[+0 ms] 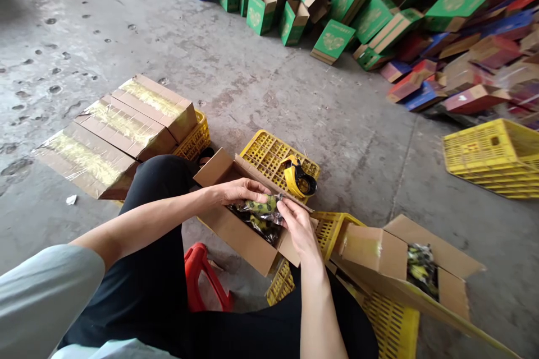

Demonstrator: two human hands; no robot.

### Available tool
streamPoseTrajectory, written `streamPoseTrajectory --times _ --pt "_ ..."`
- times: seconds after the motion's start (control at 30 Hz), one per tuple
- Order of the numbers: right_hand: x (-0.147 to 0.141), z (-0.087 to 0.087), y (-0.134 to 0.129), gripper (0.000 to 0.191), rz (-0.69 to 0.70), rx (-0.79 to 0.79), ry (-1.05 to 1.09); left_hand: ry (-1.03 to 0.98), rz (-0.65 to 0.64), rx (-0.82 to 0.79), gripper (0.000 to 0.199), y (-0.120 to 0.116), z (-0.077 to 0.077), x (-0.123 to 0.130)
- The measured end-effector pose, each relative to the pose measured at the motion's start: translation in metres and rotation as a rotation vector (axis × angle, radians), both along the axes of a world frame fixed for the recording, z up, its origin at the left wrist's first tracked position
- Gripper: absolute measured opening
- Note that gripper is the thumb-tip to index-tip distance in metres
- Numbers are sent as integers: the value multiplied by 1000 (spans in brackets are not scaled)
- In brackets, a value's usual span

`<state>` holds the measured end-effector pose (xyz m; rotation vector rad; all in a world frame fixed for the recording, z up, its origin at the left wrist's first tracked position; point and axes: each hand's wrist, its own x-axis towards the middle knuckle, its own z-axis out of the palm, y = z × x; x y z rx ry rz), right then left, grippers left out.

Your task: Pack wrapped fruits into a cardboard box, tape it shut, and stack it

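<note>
Over an open cardboard box (pixel 240 238) between my knees, both hands hold a see-through plastic bag (pixel 265 207) with a yellow-green, dark-spotted item inside. My left hand (pixel 244 190) is closed around the bag's left part, fingers on top. At the right end, my right hand (pixel 297 224) pinches the gathered plastic between thumb and fingers. More bagged yellow-green and black items (pixel 263 228) lie in the box below. What exactly the bags contain cannot be made out.
A yellow tape dispenser (pixel 292 176) lies on an upturned yellow crate (pixel 263 151). Taped cartons (pixel 126 118) stand left; another open box (pixel 391 252) stands right. A red stool (pixel 202 275) is beneath me. Green boxes (pixel 332 39) and a yellow crate (pixel 484 151) lie beyond.
</note>
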<state>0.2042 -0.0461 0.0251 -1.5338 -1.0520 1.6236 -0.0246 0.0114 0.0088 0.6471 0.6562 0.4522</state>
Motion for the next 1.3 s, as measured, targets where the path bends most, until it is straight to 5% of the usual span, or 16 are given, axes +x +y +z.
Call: streamPoseTrajectory --times 0.17,0.37,0.57,0.93,1.3 --pt "5 -10 1 46 -17 116 -110 73 0 -3 60 2 1 -3" --pt "3 -10 0 46 -102 77 -65 70 -46 -55 57 2 -1 -2" --pt "2 -8 2 42 -40 147 -88 69 -149 -66 58 0 -4 -3" --pt "1 -3 2 39 72 125 -54 109 -102 -9 59 0 0 -2" --pt "-1 6 0 39 -74 69 62 115 -64 -40 50 1 -3 -2"
